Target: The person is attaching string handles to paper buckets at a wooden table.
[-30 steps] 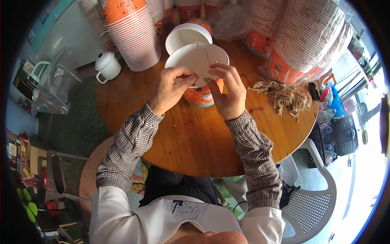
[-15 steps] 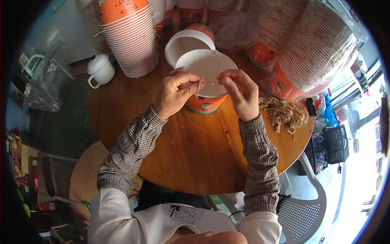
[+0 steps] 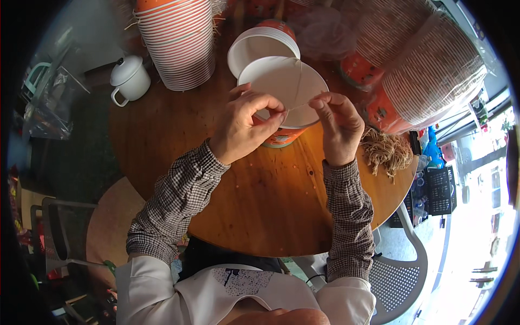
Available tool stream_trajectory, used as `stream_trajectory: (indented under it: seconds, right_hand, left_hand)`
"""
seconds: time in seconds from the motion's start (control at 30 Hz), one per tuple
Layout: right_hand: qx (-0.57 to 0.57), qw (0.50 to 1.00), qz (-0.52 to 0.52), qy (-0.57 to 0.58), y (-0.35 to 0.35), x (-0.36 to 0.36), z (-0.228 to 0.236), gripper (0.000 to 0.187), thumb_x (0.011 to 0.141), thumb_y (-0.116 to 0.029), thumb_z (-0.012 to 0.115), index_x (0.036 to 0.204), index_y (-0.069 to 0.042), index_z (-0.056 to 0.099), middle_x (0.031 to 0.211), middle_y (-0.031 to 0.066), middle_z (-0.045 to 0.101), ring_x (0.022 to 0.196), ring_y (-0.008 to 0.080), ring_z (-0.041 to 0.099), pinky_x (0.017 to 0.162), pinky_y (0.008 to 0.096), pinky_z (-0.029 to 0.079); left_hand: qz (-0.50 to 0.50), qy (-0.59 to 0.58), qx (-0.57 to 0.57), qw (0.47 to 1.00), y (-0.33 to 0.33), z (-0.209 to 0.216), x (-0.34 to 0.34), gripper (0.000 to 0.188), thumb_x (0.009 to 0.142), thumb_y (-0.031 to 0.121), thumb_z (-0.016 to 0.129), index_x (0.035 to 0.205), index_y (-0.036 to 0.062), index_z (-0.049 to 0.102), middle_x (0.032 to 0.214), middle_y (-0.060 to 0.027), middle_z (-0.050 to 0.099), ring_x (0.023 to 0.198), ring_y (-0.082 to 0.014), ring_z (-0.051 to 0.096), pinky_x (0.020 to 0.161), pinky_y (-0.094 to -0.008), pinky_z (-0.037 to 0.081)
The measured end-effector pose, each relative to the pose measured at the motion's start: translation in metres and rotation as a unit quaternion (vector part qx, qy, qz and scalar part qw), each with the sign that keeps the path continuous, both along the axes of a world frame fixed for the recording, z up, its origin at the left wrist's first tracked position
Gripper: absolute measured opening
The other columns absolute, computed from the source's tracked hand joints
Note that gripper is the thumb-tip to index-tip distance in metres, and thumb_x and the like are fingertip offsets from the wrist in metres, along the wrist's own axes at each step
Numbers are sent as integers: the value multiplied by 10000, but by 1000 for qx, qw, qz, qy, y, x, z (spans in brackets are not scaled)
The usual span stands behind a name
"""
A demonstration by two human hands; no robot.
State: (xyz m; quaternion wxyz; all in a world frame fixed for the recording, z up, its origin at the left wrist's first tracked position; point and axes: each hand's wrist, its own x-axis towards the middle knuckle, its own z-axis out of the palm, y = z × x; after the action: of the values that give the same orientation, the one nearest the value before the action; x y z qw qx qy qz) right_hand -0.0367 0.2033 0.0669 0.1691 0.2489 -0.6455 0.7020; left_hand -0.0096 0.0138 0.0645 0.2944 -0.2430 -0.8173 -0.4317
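Observation:
An orange paper bucket with a white inside [image 3: 265, 81] stands on the table, its mouth tilted toward me. A thin cord [image 3: 299, 84] runs from the bucket's far rim across the opening to the near rim. At that near rim my left hand [image 3: 244, 124] pinches the cord between thumb and forefinger. My right hand [image 3: 342, 124] pinches a length of the cord just right of the rim, drawn out between the two hands. Whether the cord is knotted or passes through a hole there is too small to tell.
Behind the bucket lies a tipped stack of the same buckets [image 3: 244, 51]. A tall bucket stack [image 3: 181, 49] rises at the far left beside a white lidded mug [image 3: 131, 81]. Plastic-wrapped stacks [image 3: 433, 70] and a bundle of tan cords [image 3: 387, 151] occupy the right of the round wooden table [image 3: 260, 211].
My right hand has moved away to the right, pulling the cord out straighter between both hands. The left hand's fingers have come to the near rim. The view has shifted slightly.

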Motion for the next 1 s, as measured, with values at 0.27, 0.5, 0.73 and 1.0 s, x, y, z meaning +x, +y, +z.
stream_trajectory:
  seconds: [0.27,0.5,0.73,1.0]
  right_hand:
    - [124,990,7,64,2,6,10,72,843,30,657,910,13,640,861,63,684,810,122,624,760,256,487]
    - [225,959,-89,148,-1,-4,31,93,821,12,665,909,-14,646,845,108,675,819,211,664,729,296,506]
    - [180,971,-137,81,-4,-3,26,107,794,-3,681,894,-23,648,835,95,664,819,247,643,725,332,509]
    - [258,952,76,146,-24,10,41,184,745,-11,744,913,-71,697,937,70,619,866,210,624,811,327,499]
  left_hand:
    - [-31,-32,107,993,-2,0,5,46,840,103,624,837,64,600,773,3,629,774,-133,588,856,-323,430]
    - [-123,-142,289,939,-4,-3,6,117,871,123,647,869,8,624,868,-19,592,833,-95,550,747,-245,448]
    - [-65,-116,265,955,-8,-7,-1,141,869,122,674,913,-7,640,847,-28,632,836,-87,581,745,-242,470]
    - [-100,-113,309,939,-2,-4,5,141,888,133,653,925,-2,651,851,-39,669,838,-80,600,749,-225,477]
